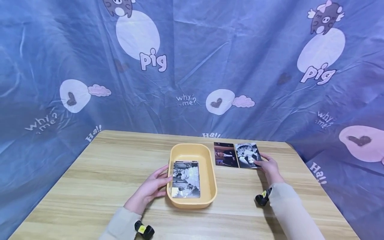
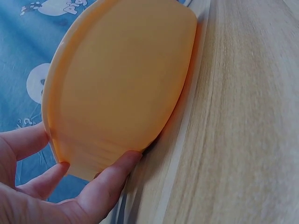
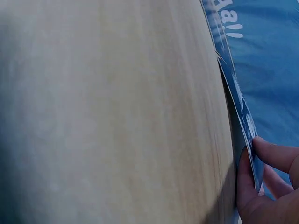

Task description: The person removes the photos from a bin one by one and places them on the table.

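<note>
A yellow plastic bin (image 1: 211, 173) stands on the table with black-and-white photos (image 1: 186, 180) stacked in its left part. My left hand (image 1: 152, 186) grips the bin's left side, one finger over the rim and others against the outer wall (image 2: 121, 84). Right of the bin lie two photos side by side: a dark colour one (image 1: 225, 155) and a black-and-white one (image 1: 247, 155). My right hand (image 1: 269, 167) pinches the right edge of the black-and-white photo. In the right wrist view that photo's near end (image 3: 247, 130) is tilted up off the table, between thumb and fingers.
The light wooden table (image 1: 120, 173) ends just behind the photos. A blue curtain (image 1: 192, 66) with pig prints hangs behind and at the sides. Black wrist cameras (image 1: 144, 230) are strapped to both sleeves.
</note>
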Tool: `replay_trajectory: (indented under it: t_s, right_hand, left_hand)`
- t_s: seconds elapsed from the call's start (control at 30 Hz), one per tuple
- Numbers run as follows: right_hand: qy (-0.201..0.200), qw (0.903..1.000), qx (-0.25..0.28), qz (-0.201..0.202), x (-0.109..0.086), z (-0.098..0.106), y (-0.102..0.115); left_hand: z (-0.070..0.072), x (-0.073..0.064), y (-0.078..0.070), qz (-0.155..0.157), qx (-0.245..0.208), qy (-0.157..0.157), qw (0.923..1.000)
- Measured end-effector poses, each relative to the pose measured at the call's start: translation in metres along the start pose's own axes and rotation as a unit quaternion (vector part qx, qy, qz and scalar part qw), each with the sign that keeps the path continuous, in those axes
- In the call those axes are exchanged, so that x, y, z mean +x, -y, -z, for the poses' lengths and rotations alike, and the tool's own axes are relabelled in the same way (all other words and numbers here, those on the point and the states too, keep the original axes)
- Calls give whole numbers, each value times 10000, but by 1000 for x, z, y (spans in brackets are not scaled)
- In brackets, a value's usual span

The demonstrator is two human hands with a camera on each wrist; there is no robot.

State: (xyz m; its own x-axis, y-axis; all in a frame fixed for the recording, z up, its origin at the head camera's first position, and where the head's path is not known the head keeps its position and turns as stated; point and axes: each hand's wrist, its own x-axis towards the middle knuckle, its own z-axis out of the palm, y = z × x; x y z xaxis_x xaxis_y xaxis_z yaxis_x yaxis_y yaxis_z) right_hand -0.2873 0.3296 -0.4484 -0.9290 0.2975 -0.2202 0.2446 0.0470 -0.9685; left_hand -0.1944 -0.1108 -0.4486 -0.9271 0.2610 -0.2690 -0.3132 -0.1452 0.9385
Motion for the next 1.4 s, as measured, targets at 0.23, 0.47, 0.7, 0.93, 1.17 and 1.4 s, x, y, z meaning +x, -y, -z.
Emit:
replay_trajectory:
  t_s: [0.23, 0.47, 0.7, 0.93, 1.17, 1.4]
  right_hand:
    - [-575, 9862, -1549, 111, 0, -5, 0]
    - [-794, 9749, -2065, 232, -4, -9, 4]
    - [-796, 9733, -2136, 253, -6, -10, 5]
    - [-623, 9863, -1510, 231, -15, -14, 19]
    - [61, 9992, -123, 379, -45, -46, 44]
    - [1039, 9867, 1181, 406, -86, -95, 60]
  left_hand:
    - [1, 1, 1, 13, -44, 30, 10000]
    - [1, 2, 1, 3, -29, 29, 10000]
    - [1, 2, 2, 30, -23, -24, 10000]
    - [0, 2, 0, 19, -2, 12, 10000]
    - [-1, 1, -1, 9, -2, 9, 10000]
    - [-2, 0, -2, 18, -5, -19, 10000]
